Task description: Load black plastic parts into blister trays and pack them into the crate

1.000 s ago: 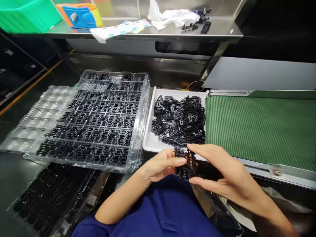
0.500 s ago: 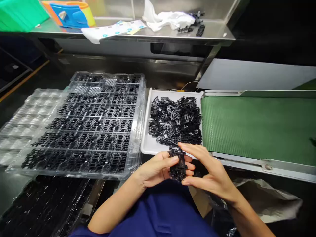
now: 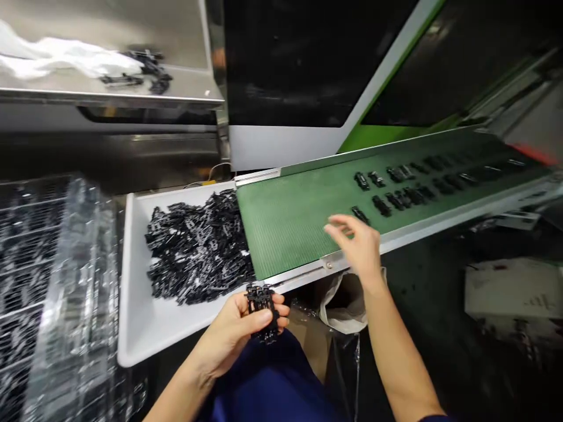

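My left hand [image 3: 240,322] is closed round a small bunch of black plastic parts [image 3: 264,310], thumb across them, below the front edge of the white tray [image 3: 149,337]. The tray holds a heap of similar black parts [image 3: 197,246]. Over the near edge of the green conveyor belt [image 3: 285,217] is my right hand [image 3: 358,240], fingers apart and nothing visible between them. Black parts lie in two rough rows on the belt; the closest one [image 3: 359,214] is just beyond my right fingertips.
Clear plastic trays [image 3: 65,281] of black parts stand at the left. A metal shelf [image 3: 189,88] with a white cloth [image 3: 65,57] is at upper left. Below the belt hangs an open bag [image 3: 343,308]. A dark machine [image 3: 299,64] rises behind.
The view has swung right, showing more of the belt. My right hand has left the bunch and moved right over the belt's edge. My left hand still holds the bunch.
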Action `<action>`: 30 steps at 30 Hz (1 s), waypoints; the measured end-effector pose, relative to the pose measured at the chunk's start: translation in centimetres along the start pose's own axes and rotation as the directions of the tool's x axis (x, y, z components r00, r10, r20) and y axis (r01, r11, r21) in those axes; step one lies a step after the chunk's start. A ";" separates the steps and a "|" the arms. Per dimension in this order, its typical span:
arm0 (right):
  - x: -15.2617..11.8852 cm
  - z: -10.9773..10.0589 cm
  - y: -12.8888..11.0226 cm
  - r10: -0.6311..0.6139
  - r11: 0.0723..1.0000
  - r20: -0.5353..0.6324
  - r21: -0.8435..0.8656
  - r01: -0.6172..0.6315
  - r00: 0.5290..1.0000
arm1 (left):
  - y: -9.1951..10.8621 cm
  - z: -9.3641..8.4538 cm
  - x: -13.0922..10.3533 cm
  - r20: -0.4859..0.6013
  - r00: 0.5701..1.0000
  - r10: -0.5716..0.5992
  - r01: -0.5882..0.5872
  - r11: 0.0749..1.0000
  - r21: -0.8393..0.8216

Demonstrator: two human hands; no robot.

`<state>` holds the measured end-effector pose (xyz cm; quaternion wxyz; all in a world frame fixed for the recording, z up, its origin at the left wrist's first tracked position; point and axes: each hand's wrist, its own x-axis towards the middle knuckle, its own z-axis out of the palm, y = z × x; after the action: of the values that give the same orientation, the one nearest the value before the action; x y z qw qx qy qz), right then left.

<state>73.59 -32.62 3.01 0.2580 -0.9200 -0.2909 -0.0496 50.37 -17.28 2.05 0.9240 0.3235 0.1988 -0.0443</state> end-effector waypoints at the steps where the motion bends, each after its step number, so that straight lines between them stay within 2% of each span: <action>1: 2.0 -0.9 2.4 0.133 0.985 -0.084 -0.101 -0.141 0.988 | 0.0 0.5 0.7 0.015 1.000 -0.010 0.010 1.000 0.016; 3: 5.1 -2.6 6.4 0.253 0.941 -0.118 -0.200 -0.273 0.960 | 0.1 1.3 2.0 0.030 1.000 -0.009 0.008 0.999 0.036; 5: 6.5 -3.9 8.2 0.260 0.939 -0.050 -0.220 -0.265 0.964 | 0.3 2.0 3.0 0.005 1.000 0.014 -0.014 1.000 0.028; 7: 5.9 -4.7 7.4 0.203 0.960 0.047 -0.207 -0.189 0.978 | 0.6 2.4 3.7 -0.055 0.997 0.062 -0.062 0.998 0.015; 9: 3.7 -5.2 4.6 0.029 0.994 0.215 -0.113 -0.004 0.976 | 1.0 2.4 4.1 -0.126 0.986 0.113 -0.108 0.993 0.051; 10: 2.3 -5.4 2.7 -0.099 0.993 0.321 -0.024 0.112 0.942 | 1.2 2.3 4.2 -0.141 0.982 0.129 -0.118 0.989 0.088; 11: 0.9 -5.5 0.8 -0.295 0.955 0.435 0.123 0.268 0.851 | 1.4 2.0 4.1 -0.134 0.982 0.134 -0.117 0.985 0.126; 12: -0.4 -5.6 -1.0 -0.442 0.897 0.493 0.245 0.368 0.749 | 1.6 1.7 4.0 -0.106 0.987 0.119 -0.102 0.982 0.160; 13: -1.5 -5.7 -2.8 -0.554 0.832 0.488 0.345 0.434 0.674 | 1.7 1.2 3.7 -0.068 0.993 0.093 -0.079 0.979 0.187; 14: -2.4 -5.5 -4.2 -0.632 0.774 0.451 0.413 0.480 0.631 | 1.8 0.8 3.2 -0.030 0.997 0.065 -0.058 0.977 0.204; 15: -3.1 -5.2 -5.5 -0.672 0.736 0.393 0.450 0.506 0.628 | 1.8 0.4 2.6 -0.002 0.999 0.047 -0.046 0.976 0.213; 17: -3.9 -4.2 -7.3 -0.703 0.684 0.268 0.507 0.524 0.659 | 1.8 -0.4 1.0 0.008 0.998 0.056 -0.056 0.978 0.202; 20: -4.7 -2.2 -8.8 -0.693 0.606 0.167 0.662 0.441 0.701 | 1.6 -1.4 -1.9 -0.007 0.992 0.130 -0.128 0.987 0.102; 23: -5.6 -0.1 -9.9 -0.635 0.489 0.131 0.831 0.265 0.761 | 1.5 -2.5 -4.9 -0.016 0.983 0.182 -0.182 0.982 -0.039; 26: -7.0 1.5 -11.4 -0.593 0.375 0.136 0.919 0.123 0.793 | 1.5 -3.4 -7.5 -0.062 0.979 0.192 -0.197 0.978 -0.073; 30: -8.9 2.7 -12.9 -0.543 0.326 0.120 0.942 0.077 0.831 | 1.6 -4.3 -9.7 -0.117 0.980 0.163 -0.169 0.985 -0.035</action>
<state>58.83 -26.80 4.28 0.6334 -0.5352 -0.4920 0.2651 40.36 -13.77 3.74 0.9187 0.3202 0.2244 0.0559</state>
